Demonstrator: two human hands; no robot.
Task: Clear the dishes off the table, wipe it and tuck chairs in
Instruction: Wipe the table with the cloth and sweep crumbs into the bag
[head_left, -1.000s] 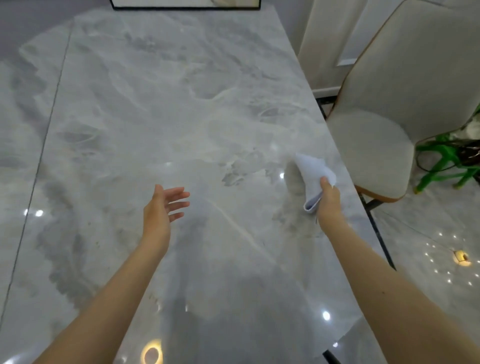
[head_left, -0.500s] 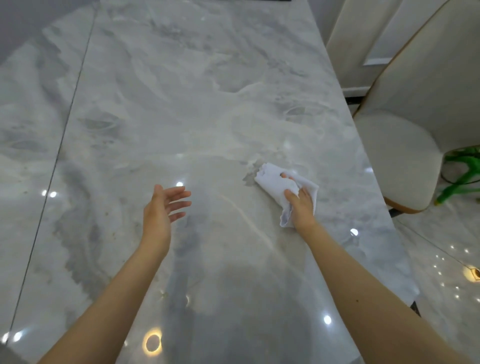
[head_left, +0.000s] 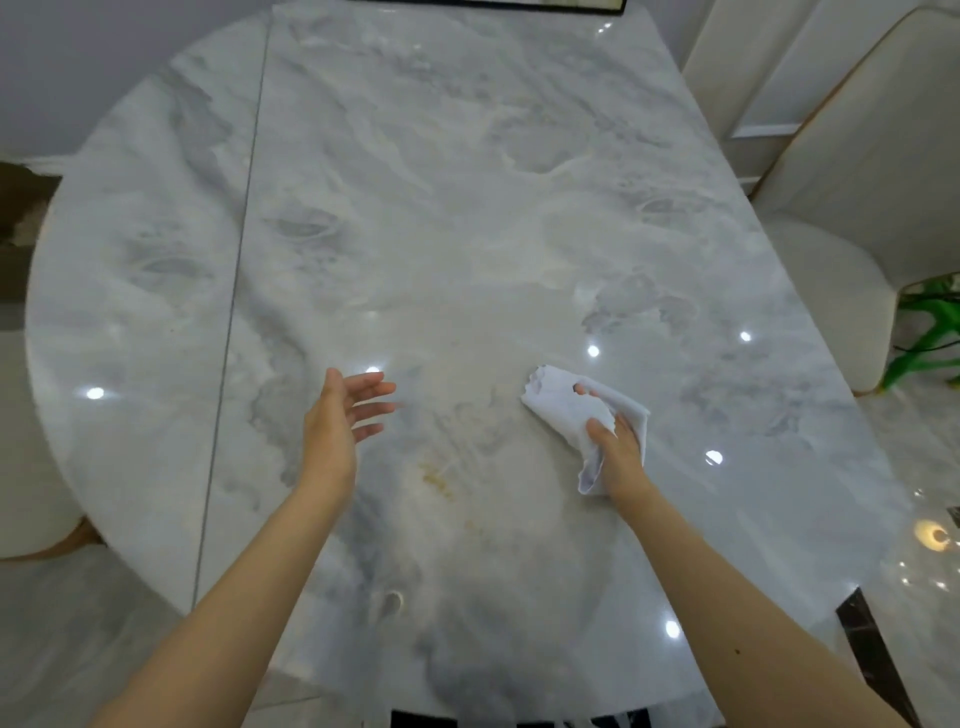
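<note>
a glossy grey and white marble table (head_left: 467, 208) fills most of the frame, with ceiling lights reflected as bright dots on it. right of centre, the right hand (head_left: 615, 452) presses a crumpled white cloth (head_left: 563, 410) flat on the tabletop, its thumb and fingers curled into the folds and gripping it. left of centre, the left hand (head_left: 337, 421) hovers above the table, fingers spread and relaxed, holding nothing. between the hands, slightly lower, a faint yellowish stain (head_left: 436, 475) marks the surface. at the right edge stands a cream upholstered chair (head_left: 857, 218) beside the table, with a green plant (head_left: 930, 332) just below it. no writing or brand can be read anywhere.
</note>
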